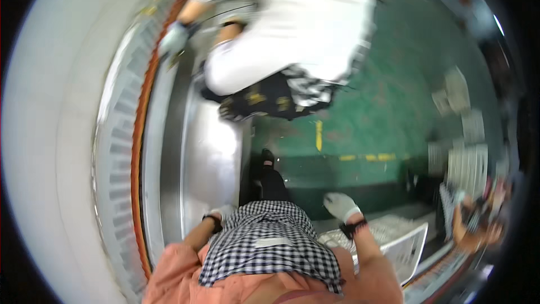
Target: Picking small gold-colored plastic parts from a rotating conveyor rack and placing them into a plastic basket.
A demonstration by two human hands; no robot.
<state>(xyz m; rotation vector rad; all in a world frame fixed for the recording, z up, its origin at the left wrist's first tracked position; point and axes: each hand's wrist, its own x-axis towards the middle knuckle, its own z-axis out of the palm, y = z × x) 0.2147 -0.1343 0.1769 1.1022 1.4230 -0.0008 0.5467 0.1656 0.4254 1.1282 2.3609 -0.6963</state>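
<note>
My right hand [341, 206], in a white glove with a dark band at the wrist, hangs over the floor beside my checked apron [270, 222]. Its fingers look loosely stretched and nothing shows in them. A white plastic basket [417, 250] is just below and to the right of it. Also gloved, my left hand [223, 212] is by the apron's left edge, close to a shiny steel ledge [208, 163]. The apron partly hides its fingers, so its grip cannot be made out.
Ahead, a person in white [304, 22] bends beside the conveyor [121, 157], a gloved hand [173, 39] at its orange edge. Yellow marks line the green floor [365, 107]. White crates [468, 166] stand at right, near another person's bare hands [478, 236].
</note>
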